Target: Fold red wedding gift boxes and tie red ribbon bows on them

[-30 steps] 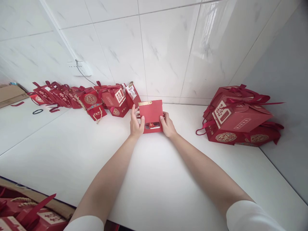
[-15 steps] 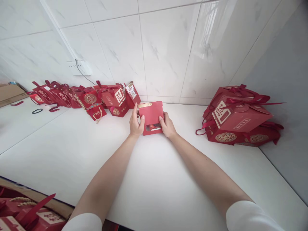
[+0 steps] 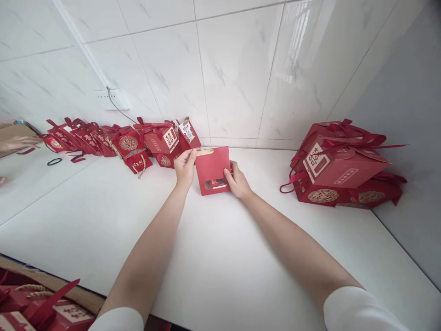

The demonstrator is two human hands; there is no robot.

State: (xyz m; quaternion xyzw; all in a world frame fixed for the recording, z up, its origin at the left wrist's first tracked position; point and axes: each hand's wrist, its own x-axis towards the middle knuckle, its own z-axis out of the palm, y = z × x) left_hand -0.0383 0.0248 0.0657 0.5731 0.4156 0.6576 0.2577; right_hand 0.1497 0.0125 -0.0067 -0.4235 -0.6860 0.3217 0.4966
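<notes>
A flat-faced red gift box (image 3: 212, 166) stands over the white table, with an oval window low on its front and a gold-coloured strip along its top left edge. Something red and white shows through the window. My left hand (image 3: 184, 169) pinches the box at its upper left corner, thumb and fingers together. Around the right side, my right hand (image 3: 238, 180) grips it, thumb on the front face and fingers behind. A red box with a white label (image 3: 188, 132) leans against the wall just behind my left hand.
Several red ribbon-tied boxes (image 3: 160, 140) line the wall at left. A stack of larger red boxes (image 3: 347, 165) fills the right. Another person's hand (image 3: 19, 143) is at the far left, near a black ring (image 3: 54, 162). A carton of red boxes (image 3: 44, 301) sits lower left.
My left hand has shifted left and up to the box's top corner, and the box has turned and moved slightly left. Another person's hands have come in at the far left.
</notes>
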